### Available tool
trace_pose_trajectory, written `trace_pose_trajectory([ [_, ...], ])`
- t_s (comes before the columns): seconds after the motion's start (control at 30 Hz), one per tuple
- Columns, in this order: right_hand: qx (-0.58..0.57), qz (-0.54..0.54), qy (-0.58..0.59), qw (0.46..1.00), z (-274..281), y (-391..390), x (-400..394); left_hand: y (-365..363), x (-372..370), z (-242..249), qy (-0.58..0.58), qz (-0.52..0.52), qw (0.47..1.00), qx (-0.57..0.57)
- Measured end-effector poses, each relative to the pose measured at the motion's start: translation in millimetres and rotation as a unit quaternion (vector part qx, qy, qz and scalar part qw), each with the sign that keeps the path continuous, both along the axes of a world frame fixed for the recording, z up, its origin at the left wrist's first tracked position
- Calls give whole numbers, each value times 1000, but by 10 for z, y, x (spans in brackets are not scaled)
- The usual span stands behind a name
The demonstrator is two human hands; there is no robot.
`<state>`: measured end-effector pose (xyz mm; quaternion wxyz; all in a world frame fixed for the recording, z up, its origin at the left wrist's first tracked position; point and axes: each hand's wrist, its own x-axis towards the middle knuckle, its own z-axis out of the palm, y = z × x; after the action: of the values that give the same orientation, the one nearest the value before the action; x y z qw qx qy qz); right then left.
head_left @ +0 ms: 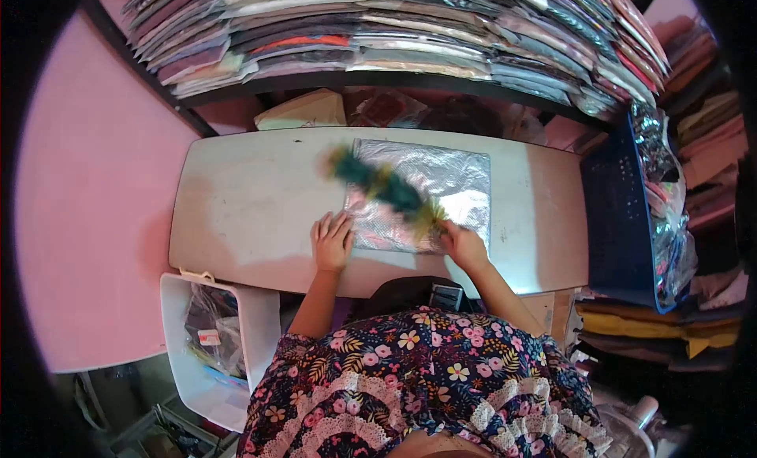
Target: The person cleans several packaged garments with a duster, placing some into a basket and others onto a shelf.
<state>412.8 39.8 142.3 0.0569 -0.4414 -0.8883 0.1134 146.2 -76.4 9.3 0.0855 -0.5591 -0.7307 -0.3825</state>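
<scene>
A shiny silver rectangular plastic package (465, 170) lies flat on the white table (244, 190). Above it is a fluffy green and yellow duster (394, 192), smeared by motion and slanting up to the left. My right hand (465, 245) is closed around the duster's near end, over the package's lower right part. The grip itself is partly hidden by the fluff. Beside the package's lower left edge, my left hand (333, 241) rests palm down with its fingers stretched out, holding nothing.
A shelf of plastic-wrapped folded garments (426, 44) runs above the table's far side. At the right stands a blue basket (619, 214) of bagged items. A white bin (260, 316) with plastic bags stands at the lower left. Folded cloths (662, 324) are stacked at the lower right.
</scene>
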Motion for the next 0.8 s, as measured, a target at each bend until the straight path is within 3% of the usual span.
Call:
trace_pose_trajectory([
  [0.07,42,-107,19,993,16,143,98,34,101,26,-4,1,1000,-4],
  [0.1,47,-108,42,992,-31,136,127,33,94,13,-3,-9,1000,-3],
  [0.27,-43,24,9,999,-81,-190,381,16,53,-30,-10,2,1000,-25],
  [0.33,-20,9,-10,1000,87,-5,1004,190,489,115,-11,7,999,-37],
  [0.43,82,-165,43,982,-39,262,1446,193,535,129,-9,11,999,-38],
  [0.47,62,-250,44,965,3,330,1580,199,551,135,-10,8,999,-41],
  [0.53,82,-273,81,955,192,408,1803,260,715,208,-13,18,998,-59],
  [0.6,71,-271,131,951,153,270,1769,255,700,197,-11,8,998,-69],
  [0.67,50,-121,202,971,-9,46,1733,256,654,137,0,17,998,-57],
  [0.73,-10,8,151,988,9,-255,1708,250,659,90,-4,9,998,-59],
  [0.77,-53,20,33,998,-13,-335,1764,224,664,74,-12,12,998,-67],
  [0.8,-56,15,33,998,-69,-400,1857,197,676,61,-21,17,997,-75],
])
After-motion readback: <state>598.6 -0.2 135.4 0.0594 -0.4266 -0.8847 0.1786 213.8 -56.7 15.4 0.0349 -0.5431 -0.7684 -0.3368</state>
